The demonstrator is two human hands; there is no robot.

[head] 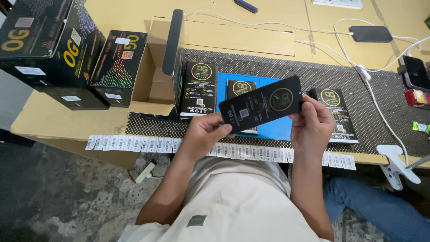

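place: small packing or assembly workshop for phone accessories
bench: plain wooden table (53,121) with a black mesh mat (313,76) and a blue work mat (277,127) on top
stock: stacked black cartons (49,49), an open cardboard box (154,76), flat black retail packs (199,89) in a row
labelling: strip of barcode stickers (134,143) along the table edge
power: white charging cables (340,33) and phones (371,33)
floor: rough bare concrete (67,201)
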